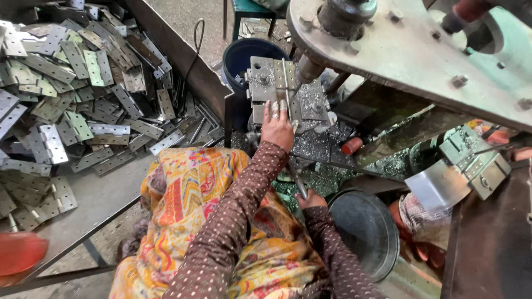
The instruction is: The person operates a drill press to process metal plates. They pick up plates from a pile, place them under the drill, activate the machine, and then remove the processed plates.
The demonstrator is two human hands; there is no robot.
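hinge plate (280,75), flat grey steel, under left hand's (277,127) spread fingertips; right hand (311,199) grips thin lever (296,180).

Left hand (277,126) stretched forward, fingers flat and together; right hand (311,199) low, curled shut, elbow bent.

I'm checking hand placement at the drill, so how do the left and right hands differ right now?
The left hand reaches forward, fingers flat on the hinge in the jig under the drill bit; the right hand sits low near the lap. The left lies open, the right is closed on a lever. Both wear dotted brown sleeves.
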